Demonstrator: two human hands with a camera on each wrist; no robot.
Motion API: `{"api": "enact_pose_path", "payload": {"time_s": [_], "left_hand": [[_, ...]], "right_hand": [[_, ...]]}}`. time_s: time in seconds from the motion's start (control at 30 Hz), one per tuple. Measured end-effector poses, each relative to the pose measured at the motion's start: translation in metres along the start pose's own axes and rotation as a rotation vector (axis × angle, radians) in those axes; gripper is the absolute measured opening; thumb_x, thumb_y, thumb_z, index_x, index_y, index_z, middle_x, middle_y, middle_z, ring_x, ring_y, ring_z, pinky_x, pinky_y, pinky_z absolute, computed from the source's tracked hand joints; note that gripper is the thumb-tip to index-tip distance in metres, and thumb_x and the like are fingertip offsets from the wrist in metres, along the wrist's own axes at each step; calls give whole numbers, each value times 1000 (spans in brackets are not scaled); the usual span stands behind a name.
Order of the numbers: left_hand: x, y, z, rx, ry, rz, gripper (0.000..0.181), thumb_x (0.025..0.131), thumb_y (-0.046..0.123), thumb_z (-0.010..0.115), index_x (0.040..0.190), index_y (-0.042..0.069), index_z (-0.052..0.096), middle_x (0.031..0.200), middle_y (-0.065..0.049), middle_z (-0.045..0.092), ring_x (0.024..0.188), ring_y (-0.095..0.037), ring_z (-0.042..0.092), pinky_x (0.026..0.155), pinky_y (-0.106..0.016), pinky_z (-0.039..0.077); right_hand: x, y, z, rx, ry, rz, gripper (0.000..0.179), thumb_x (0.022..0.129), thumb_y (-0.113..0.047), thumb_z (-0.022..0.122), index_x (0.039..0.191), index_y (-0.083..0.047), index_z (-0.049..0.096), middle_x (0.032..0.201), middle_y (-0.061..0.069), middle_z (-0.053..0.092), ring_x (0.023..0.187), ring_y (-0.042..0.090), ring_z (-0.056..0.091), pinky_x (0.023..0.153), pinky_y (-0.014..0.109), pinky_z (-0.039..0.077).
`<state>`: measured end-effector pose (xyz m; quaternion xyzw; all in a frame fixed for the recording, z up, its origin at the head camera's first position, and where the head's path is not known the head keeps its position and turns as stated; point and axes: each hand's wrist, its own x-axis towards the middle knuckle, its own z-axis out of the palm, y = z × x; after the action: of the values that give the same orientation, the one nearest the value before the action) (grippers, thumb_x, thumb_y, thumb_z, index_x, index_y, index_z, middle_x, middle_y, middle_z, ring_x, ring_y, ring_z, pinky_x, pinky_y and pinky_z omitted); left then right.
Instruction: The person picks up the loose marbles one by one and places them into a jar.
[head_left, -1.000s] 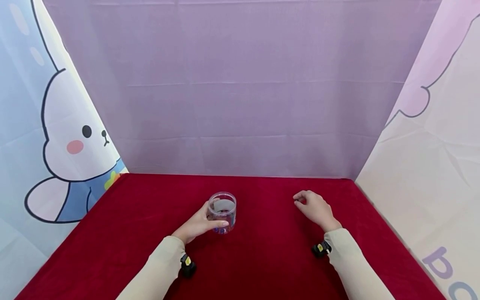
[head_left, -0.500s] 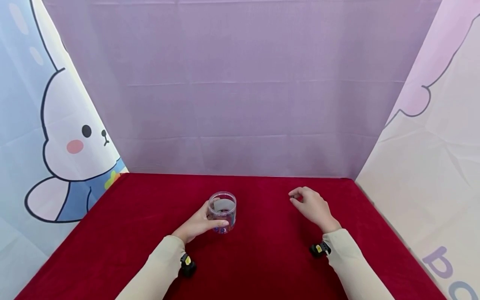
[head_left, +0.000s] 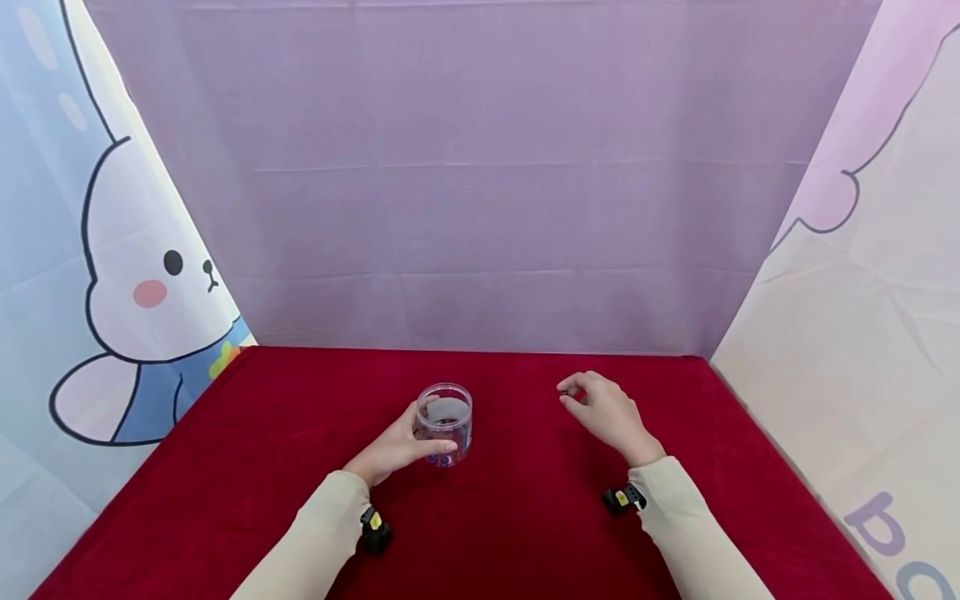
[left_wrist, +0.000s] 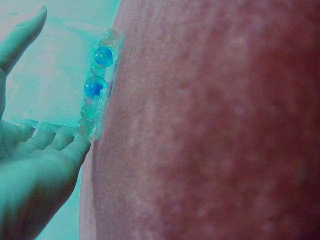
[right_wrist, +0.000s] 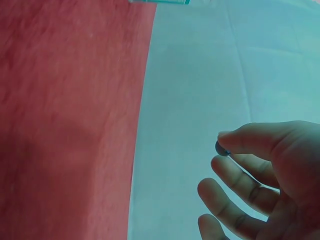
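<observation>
My left hand [head_left: 397, 447] grips a clear round jar [head_left: 461, 435] from its left side, thumb across the front. The jar stands upright with its top uncovered. In the left wrist view several glass marbles [left_wrist: 95, 88], some with blue swirls, lie in one layer on its bottom. To the right, over the table and apart from the jar, my right hand [head_left: 606, 417] pinches a small dark marble [right_wrist: 222, 148] between thumb and forefinger. Its other fingers are loosely bent beneath, as the right wrist view shows.
A red velvety cloth [head_left: 300, 400] covers the table. A lilac curtain [head_left: 480, 183] hangs along the back edge. Printed cloth panels stand at both sides, with a cartoon animal [head_left: 142, 225] on the left one. Each wrist wears a small black camera [head_left: 622, 498].
The right hand has moved left and slightly away from the body, toward the jar, with the marble in its fingertips. The left hand and the jar have stayed in place.
</observation>
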<state>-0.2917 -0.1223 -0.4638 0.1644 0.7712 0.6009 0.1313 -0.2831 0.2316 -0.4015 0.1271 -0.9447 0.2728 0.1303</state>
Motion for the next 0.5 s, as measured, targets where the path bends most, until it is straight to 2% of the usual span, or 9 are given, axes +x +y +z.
{"api": "enact_pose_path", "payload": {"time_s": [0.5], "left_hand": [[1,-3,-2,6,4,-5,96,85,33,82,158,19,21,146,-6,46,136,-29,41,107,-52,40]], "right_hand": [[3,-37,19,47,-5,-83,17,92,-19,74,109,-21,72,100,-6,64,77,10,58,60,32,49]]}}
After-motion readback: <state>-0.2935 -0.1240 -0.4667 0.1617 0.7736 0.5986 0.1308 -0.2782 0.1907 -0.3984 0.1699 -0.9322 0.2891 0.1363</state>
